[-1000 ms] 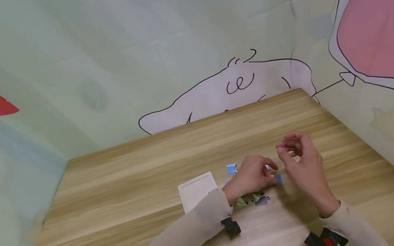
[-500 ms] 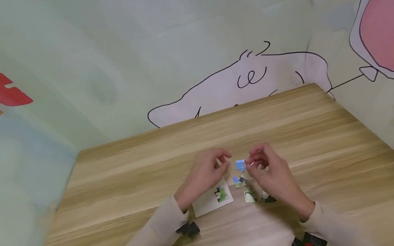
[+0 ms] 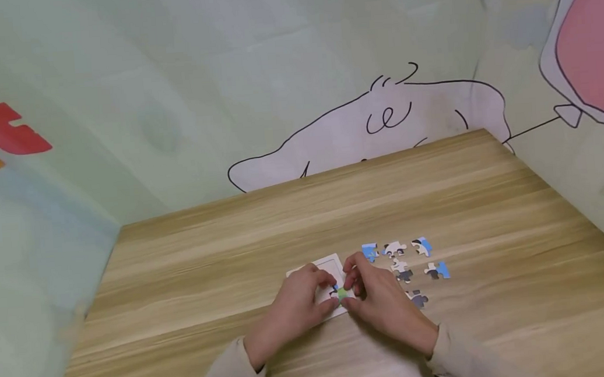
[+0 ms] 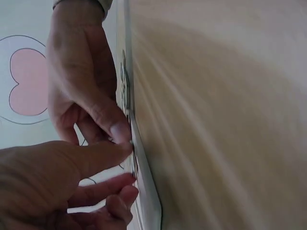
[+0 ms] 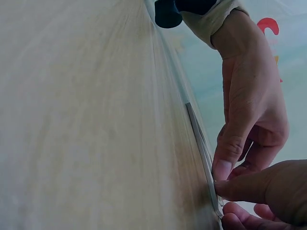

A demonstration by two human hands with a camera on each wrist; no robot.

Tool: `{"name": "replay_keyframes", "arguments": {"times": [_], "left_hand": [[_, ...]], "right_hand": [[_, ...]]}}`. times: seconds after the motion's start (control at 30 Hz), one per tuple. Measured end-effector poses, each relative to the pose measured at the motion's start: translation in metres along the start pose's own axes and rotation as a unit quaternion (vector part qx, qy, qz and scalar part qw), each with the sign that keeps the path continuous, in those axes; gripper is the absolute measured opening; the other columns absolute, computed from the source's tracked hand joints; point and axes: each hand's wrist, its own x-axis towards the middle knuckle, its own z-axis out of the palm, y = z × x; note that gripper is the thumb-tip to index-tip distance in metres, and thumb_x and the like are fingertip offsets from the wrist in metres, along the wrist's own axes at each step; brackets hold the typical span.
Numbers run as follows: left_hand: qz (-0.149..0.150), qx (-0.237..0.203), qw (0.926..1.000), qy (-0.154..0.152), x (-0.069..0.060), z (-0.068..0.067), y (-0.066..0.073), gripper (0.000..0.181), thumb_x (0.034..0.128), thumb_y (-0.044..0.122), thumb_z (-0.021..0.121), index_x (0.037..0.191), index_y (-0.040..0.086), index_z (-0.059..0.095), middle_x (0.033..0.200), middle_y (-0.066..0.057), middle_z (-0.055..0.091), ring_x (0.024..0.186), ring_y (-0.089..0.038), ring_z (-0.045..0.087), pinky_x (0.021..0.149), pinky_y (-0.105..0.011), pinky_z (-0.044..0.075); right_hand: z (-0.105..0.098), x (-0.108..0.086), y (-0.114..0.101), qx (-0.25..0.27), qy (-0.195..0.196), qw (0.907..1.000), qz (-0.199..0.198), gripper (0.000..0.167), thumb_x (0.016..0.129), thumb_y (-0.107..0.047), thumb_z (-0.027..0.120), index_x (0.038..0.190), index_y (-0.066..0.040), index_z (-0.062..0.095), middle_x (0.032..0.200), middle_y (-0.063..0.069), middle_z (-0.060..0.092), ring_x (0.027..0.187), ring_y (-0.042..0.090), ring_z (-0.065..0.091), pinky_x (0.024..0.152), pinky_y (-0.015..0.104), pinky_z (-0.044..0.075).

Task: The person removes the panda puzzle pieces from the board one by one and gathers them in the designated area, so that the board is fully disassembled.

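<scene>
A green jigsaw piece [image 3: 343, 293] with black, white and blue at its left edge lies in the near right part of a white puzzle tray [image 3: 331, 264]. From the left, my left hand [image 3: 298, 300] pinches at the piece with thumb and forefinger. My right hand [image 3: 384, 297] grips at its right side, fingertips bent down to the tray. In the left wrist view, the two thumbs meet low over the tray's edge [image 4: 149, 191]. The right wrist view shows the fingers close together at the thin tray side [image 5: 204, 155]. The hands hide much of the tray and piece.
Loose jigsaw pieces lie right of the tray: a blue one [image 3: 369, 252], a panda-face one [image 3: 393, 249], a blue-edged one [image 3: 437, 270] and a grey one [image 3: 418, 299], among several. The wooden tabletop [image 3: 207, 259] meets printed walls at the back and right.
Both hands have come together over the tray, the left from above its right part, the right leftward from the loose pieces. More loose pieces now show where the right hand was.
</scene>
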Motion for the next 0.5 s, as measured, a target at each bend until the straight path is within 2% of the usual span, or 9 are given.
{"name": "replay_keyframes", "arguments": {"times": [0.07,0.13,0.27,0.37,0.5], "left_hand": [[-0.008,-0.004,1.0000,0.001,0.000,0.002,0.002,0.022,0.0885,0.014,0.085,0.107,0.006,0.076,0.099,-0.006,0.068,0.095,-0.023,0.064,0.085,-0.042,0.050],[-0.017,-0.015,0.9997,0.004,0.002,0.003,0.003,0.020,0.0884,0.011,0.084,0.105,0.006,0.075,0.095,-0.005,0.068,0.091,-0.020,0.061,0.082,-0.038,0.049],[-0.033,-0.057,0.9978,0.004,0.007,0.004,0.001,0.011,0.0912,0.007,0.081,0.100,0.006,0.074,0.086,-0.002,0.072,0.072,-0.011,0.058,0.066,-0.026,0.046],[-0.045,-0.099,0.9941,-0.011,0.010,0.002,-0.002,0.006,0.0941,0.006,0.078,0.099,0.006,0.074,0.083,-0.001,0.074,0.063,-0.007,0.056,0.057,-0.022,0.043],[-0.063,-0.156,0.9853,-0.030,0.013,-0.002,-0.004,0.004,0.0945,0.005,0.077,0.097,0.007,0.074,0.081,0.000,0.071,0.065,-0.008,0.055,0.056,-0.020,0.042]], "right_hand": [[0.000,0.000,0.000,-0.004,0.003,1.0000,0.000,0.047,0.081,0.000,0.087,0.113,-0.015,0.056,0.090,-0.007,0.068,0.077,0.004,0.056,0.072,0.021,0.045],[0.000,0.000,0.000,-0.002,0.001,1.0000,-0.001,0.047,0.082,0.000,0.087,0.113,-0.015,0.057,0.090,-0.007,0.067,0.078,0.004,0.056,0.072,0.021,0.045],[0.002,0.001,0.001,0.004,0.001,1.0000,0.002,0.047,0.081,0.001,0.088,0.114,-0.015,0.057,0.090,-0.007,0.066,0.080,0.006,0.058,0.074,0.021,0.047],[0.001,0.001,0.000,0.006,0.004,1.0000,0.004,0.048,0.080,0.002,0.088,0.114,-0.015,0.057,0.090,-0.007,0.067,0.081,0.007,0.059,0.075,0.021,0.048],[-0.003,0.000,-0.001,0.015,0.011,0.9998,0.002,0.049,0.081,0.002,0.087,0.116,-0.014,0.058,0.091,-0.007,0.069,0.083,0.008,0.062,0.076,0.022,0.050]]}}
